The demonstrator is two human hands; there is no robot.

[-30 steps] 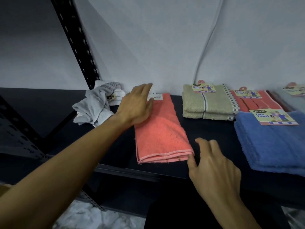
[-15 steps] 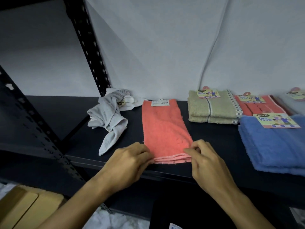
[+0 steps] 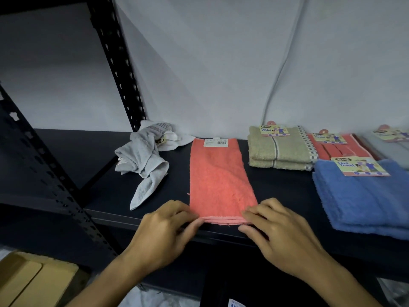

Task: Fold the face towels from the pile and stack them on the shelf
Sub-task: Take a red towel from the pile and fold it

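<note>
A coral face towel [image 3: 218, 180], folded into a long strip with a white tag at its far end, lies on the dark shelf [image 3: 285, 189]. My left hand [image 3: 168, 231] pinches its near left corner and my right hand [image 3: 276, 231] pinches its near right corner, both at the shelf's front edge. To the left lies a crumpled grey-white pile of towels [image 3: 146, 156]. Folded towels sit to the right: an olive stack [image 3: 280, 151], a coral one [image 3: 338, 147] and a blue stack [image 3: 363, 196], each with a label card.
A black perforated upright [image 3: 115, 63] stands at the shelf's back left, another slants at the far left [image 3: 44, 169]. A white wall with a cable runs behind. Tan cardboard [image 3: 28, 280] lies on the floor at lower left.
My left hand came from the towel's far end to its near left corner, and my right hand closed on the near right corner. Since half a second ago both hands hold almost still.
</note>
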